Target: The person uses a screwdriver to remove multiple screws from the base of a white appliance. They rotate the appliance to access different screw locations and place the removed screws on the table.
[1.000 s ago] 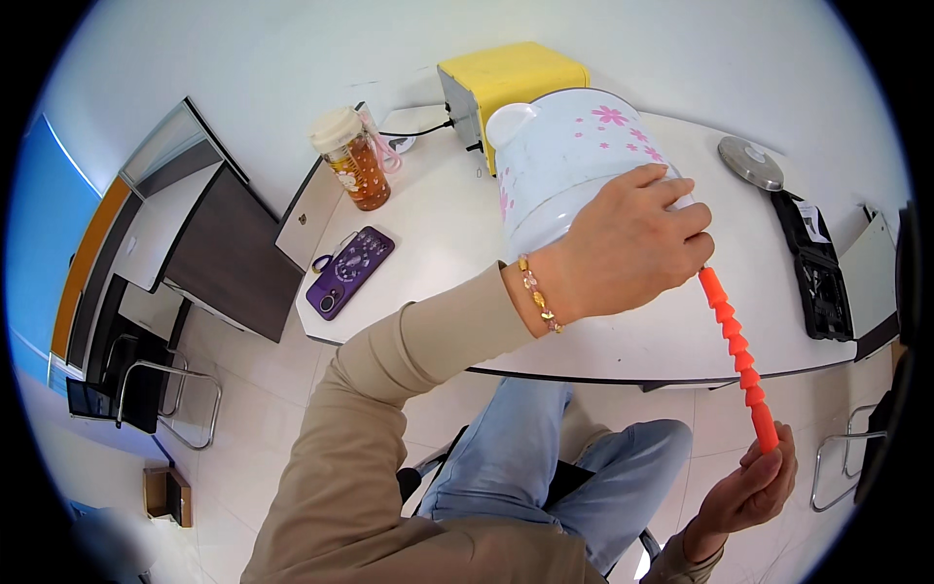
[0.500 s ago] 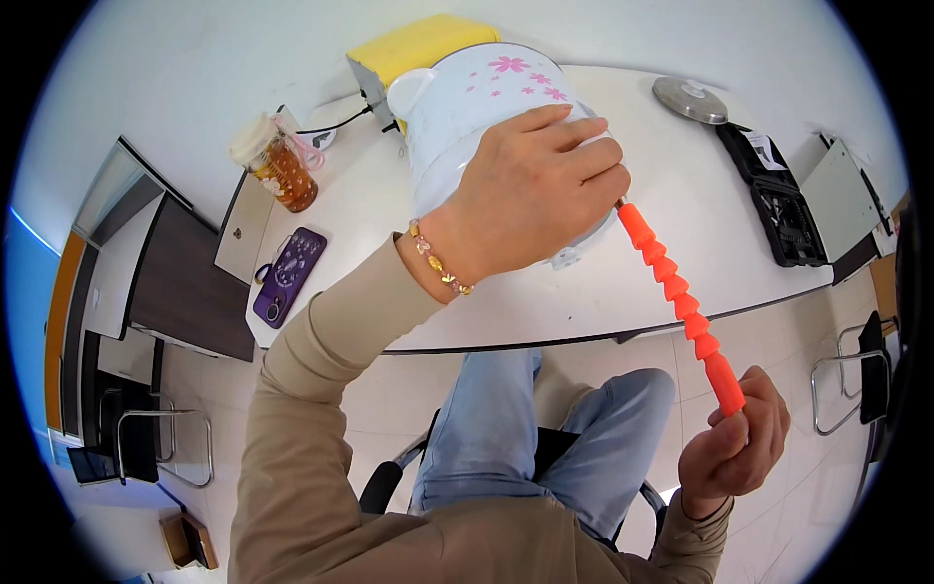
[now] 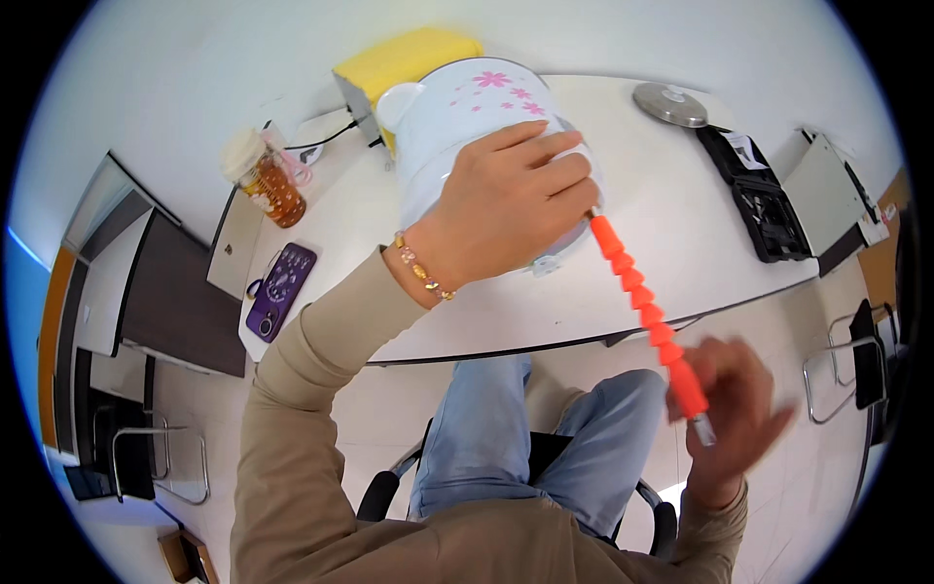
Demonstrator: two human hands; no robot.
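A white pot-shaped appliance (image 3: 428, 146) with pink flowers lies on its side on the white table (image 3: 642, 282). My left hand (image 3: 511, 195) lies over its near right side, fingers curled round the upper end of an orange segmented flexible extension shaft (image 3: 637, 297). That end meets the appliance under my fingers, so the joint is hidden. The shaft slants down past the table's front edge and ends in a bare metal tip. By this lower end, my right hand (image 3: 735, 414) is blurred with its fingers spread; contact with the shaft cannot be made out.
Behind the appliance stands a yellow-topped grey box (image 3: 404, 58) with a black cord. A tumbler of amber drink (image 3: 272, 185) and a purple phone (image 3: 280, 292) are at left. At right lie a metal lid (image 3: 671, 102) and an open black tool case (image 3: 764, 209).
My right hand has loosened from the shaft's lower end and spread its fingers, baring the metal tip. My left hand keeps its place on the appliance. The whole view has shifted slightly.
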